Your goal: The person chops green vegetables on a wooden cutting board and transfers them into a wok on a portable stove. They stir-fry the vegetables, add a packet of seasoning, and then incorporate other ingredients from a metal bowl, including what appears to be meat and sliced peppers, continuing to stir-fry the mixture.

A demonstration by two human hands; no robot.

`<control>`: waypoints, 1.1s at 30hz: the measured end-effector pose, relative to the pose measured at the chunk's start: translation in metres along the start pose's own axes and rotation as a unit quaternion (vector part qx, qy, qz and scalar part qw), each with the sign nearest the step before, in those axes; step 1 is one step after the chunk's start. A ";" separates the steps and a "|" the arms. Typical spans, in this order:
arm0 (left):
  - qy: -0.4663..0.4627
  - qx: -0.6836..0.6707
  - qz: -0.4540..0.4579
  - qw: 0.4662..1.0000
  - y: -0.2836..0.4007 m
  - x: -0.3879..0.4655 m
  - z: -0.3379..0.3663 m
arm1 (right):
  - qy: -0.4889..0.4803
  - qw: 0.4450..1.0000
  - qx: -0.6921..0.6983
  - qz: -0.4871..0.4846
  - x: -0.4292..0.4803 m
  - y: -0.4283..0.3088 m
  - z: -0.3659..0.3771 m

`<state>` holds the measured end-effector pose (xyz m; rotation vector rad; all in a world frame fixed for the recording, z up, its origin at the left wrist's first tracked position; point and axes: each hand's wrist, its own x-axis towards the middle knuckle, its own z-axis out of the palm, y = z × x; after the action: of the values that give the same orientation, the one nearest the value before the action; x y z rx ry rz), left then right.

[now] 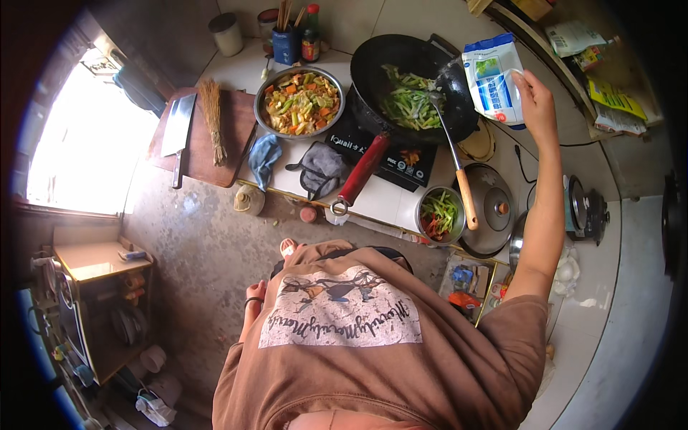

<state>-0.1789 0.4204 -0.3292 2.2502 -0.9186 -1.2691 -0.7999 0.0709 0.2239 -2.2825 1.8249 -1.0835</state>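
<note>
My right hand (537, 105) grips the side of a blue-and-white plastic packet (492, 75), held up at the right rim of a black wok (371, 70). Cut green vegetables (406, 105) lie in the wok. A metal spatula with a wooden handle (466, 199) rests in it, its blade among the vegetables. The wok sits on a black induction cooker (395, 172), with its red handle (365, 166) towards me. My left hand (257, 291) hangs low beside my body, away from the counter; its fingers are partly hidden, and nothing shows in it.
A steel basin of cooked vegetables (299, 105) stands left of the wok. Farther left, a cleaver (179, 129) and a straw brush (212, 123) lie on a wooden board (241, 115). Grey mitts (322, 166), a bowl of cut peppers (441, 215) and a lid (492, 236) line the front edge.
</note>
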 end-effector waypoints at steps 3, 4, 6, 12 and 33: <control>-0.001 -0.012 -0.010 1.000 0.009 0.002 0.002 | -0.022 0.999 0.005 0.025 0.004 0.007 -0.001; -0.001 -0.014 -0.013 1.000 0.011 0.001 0.001 | -0.009 1.000 0.010 0.023 0.003 0.008 -0.001; -0.003 -0.015 -0.013 1.000 0.014 0.001 0.001 | 0.017 1.000 0.016 0.020 0.000 0.009 -0.002; 0.015 0.026 -0.066 0.997 -0.032 0.026 0.016 | 0.065 0.996 0.044 0.048 0.000 0.018 -0.008; 0.012 -0.117 -0.094 0.989 -0.061 -0.024 0.049 | 0.040 0.998 -0.029 -0.049 0.048 0.034 -0.026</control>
<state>-0.2091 0.4789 -0.3777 2.1986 -0.5253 -1.3493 -0.8385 0.0283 0.2531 -2.4192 1.8114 -1.1660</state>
